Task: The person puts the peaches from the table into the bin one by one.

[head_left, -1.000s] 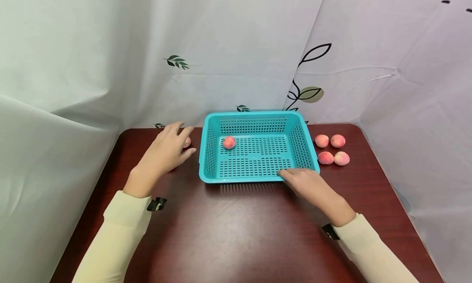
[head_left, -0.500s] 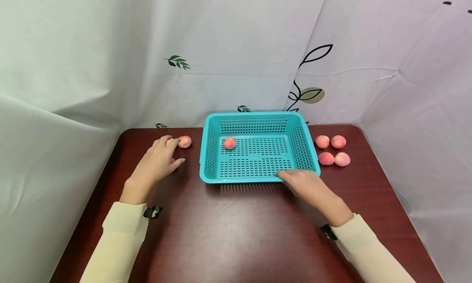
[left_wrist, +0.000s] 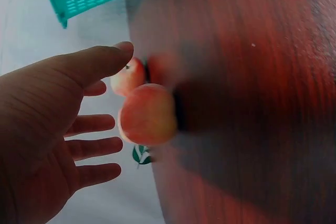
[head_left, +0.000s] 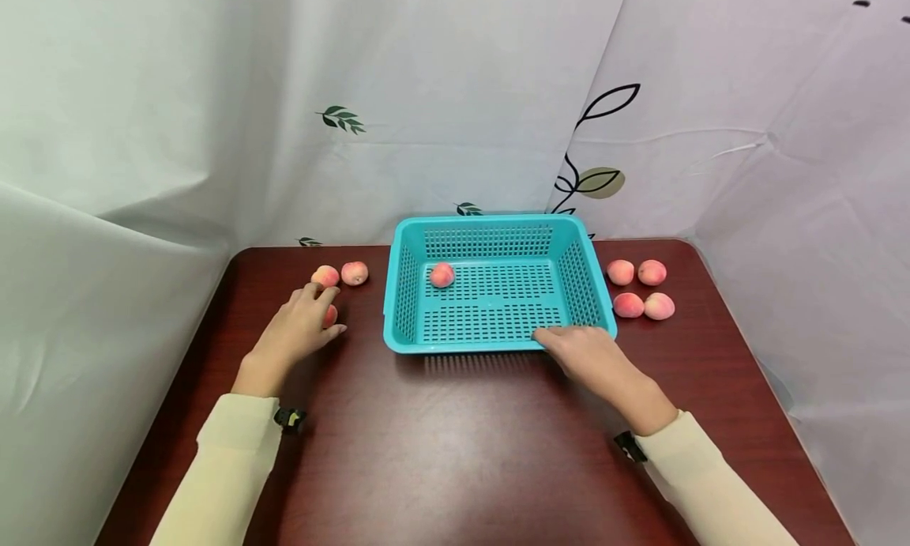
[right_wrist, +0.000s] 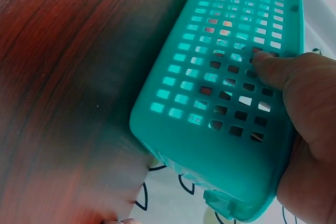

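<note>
My left hand [head_left: 291, 329] hovers over the table's left side, thumb and fingers spread beside a red-yellow peach [head_left: 330, 316]. In the left wrist view that peach [left_wrist: 149, 115] lies just beyond the fingertips, partly covering another peach [left_wrist: 126, 78]. Two peaches, one left [head_left: 325, 276] and one right [head_left: 355, 273], sit behind this hand. My right hand [head_left: 597, 360] grips the front rim of a turquoise plastic basket [head_left: 490, 346] near its right corner. The right wrist view shows the thumb against the basket's outer wall [right_wrist: 210, 85]; its fingers are mostly hidden. One peach [head_left: 441, 275] lies inside the basket, at the left.
Several peaches [head_left: 629, 305] stand grouped on the table to the right of the basket. The dark red-brown table [head_left: 455, 443] has a glossy top. White cloth [head_left: 441, 96] with leaf prints hangs behind it and along both sides.
My left hand has moved left and toward me, away from the basket, and lowered beside the nearest peach. The two peaches behind it have come into view. My right hand stays on the rim.
</note>
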